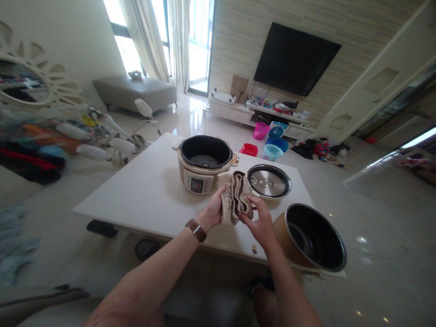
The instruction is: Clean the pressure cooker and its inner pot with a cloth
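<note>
Between my two hands is a folded beige and brown cloth (235, 197), held above the front part of the white table. My left hand (214, 206) grips its left side, and my right hand (260, 220) pinches its right edge. Just behind the cloth stands an electric pressure cooker (197, 175) without its lid, its dark inside showing and a control panel on its front. The round lid (269, 181) lies to the right, its metal underside up. Nearer to me on the right, the inner pot (282, 234) rests tilted, its dark opening facing right.
The white table (136, 190) has a small yellow figure sticker (254, 249) near its front edge. Beyond it are coloured baskets (272, 152) on the floor and a low TV cabinet (231, 112). A lamp with several white shades (91, 152) stands left of the table.
</note>
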Demonstrator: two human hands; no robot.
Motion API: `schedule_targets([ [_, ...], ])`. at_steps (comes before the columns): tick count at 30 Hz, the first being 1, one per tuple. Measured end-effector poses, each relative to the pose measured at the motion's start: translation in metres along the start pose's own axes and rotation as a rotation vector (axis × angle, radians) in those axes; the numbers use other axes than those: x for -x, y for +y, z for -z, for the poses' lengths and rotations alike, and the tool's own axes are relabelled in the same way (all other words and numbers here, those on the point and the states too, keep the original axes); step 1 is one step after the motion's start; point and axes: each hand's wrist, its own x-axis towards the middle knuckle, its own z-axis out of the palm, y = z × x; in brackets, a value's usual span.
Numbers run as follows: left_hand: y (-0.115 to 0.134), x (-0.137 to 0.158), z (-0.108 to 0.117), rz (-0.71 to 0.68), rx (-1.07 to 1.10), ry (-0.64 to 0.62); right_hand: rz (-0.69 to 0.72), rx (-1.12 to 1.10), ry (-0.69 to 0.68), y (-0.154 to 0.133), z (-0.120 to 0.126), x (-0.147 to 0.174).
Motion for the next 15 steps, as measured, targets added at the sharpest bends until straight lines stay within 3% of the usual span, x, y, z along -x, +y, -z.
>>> schedule_targets([
  [9,-0.009,-0.009,-0.004,0.012,-0.036,0.052,-0.131,-0.055,0.085,0.003,-0.004,-0.002],
  [15,-0.022,-0.015,-0.006,-0.027,-0.029,0.120,-0.295,-0.164,0.293,-0.005,0.011,-0.001],
])
